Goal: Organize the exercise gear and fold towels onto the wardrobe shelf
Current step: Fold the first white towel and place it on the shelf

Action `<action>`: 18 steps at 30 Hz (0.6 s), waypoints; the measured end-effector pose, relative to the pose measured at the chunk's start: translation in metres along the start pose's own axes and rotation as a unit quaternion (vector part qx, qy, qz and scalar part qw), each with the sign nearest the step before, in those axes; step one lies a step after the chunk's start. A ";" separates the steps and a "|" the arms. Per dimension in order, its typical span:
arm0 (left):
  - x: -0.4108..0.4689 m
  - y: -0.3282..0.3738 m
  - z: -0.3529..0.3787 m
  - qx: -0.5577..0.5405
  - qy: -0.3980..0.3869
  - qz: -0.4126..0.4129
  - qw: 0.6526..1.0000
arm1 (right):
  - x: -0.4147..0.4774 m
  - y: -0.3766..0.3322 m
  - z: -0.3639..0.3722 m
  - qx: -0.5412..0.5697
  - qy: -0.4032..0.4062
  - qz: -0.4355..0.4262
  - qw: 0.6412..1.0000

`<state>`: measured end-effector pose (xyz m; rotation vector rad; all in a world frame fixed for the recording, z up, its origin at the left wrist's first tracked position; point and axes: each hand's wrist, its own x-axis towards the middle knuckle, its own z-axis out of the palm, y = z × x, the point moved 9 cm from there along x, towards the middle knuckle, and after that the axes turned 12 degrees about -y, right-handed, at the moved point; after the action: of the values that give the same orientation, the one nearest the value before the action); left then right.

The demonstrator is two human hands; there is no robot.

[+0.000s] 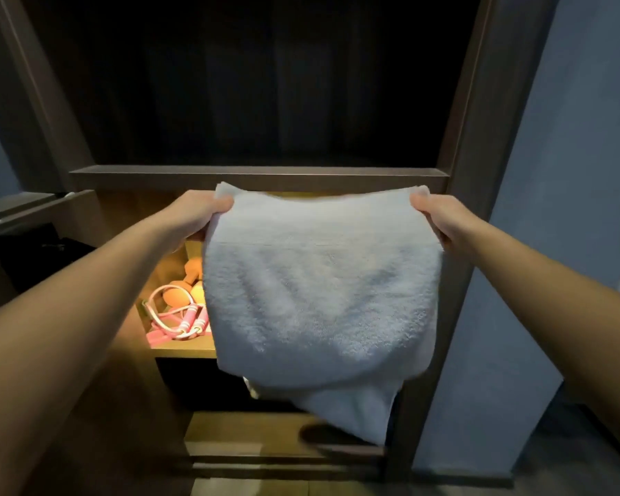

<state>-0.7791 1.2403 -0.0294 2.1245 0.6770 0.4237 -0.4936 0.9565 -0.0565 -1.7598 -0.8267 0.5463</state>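
One white towel (319, 288), held up in front of the wardrobe shelf (185, 352). Two hands, left hand (190, 218) and right hand (441, 216), fingers clamped on its two top corners. Near the shelf's front edge, one pink jump rope (179, 318); behind it, orange dumbbells (194, 270), partly hidden, number unclear.
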 end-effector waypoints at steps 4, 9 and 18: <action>0.008 0.030 -0.009 -0.064 0.032 0.088 0.994 | 0.007 -0.040 -0.015 -0.044 0.071 -0.091 0.992; 0.011 0.032 -0.007 -0.074 0.041 0.120 0.989 | -0.004 -0.054 -0.028 -0.103 0.098 -0.159 0.977; -0.069 0.001 0.022 -0.162 0.039 0.146 0.975 | -0.094 -0.007 -0.001 0.055 0.090 -0.171 0.980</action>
<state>-0.8225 1.1853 -0.0456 1.9040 0.3112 0.7301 -0.5557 0.8863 -0.0528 -1.4983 -0.9262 0.1972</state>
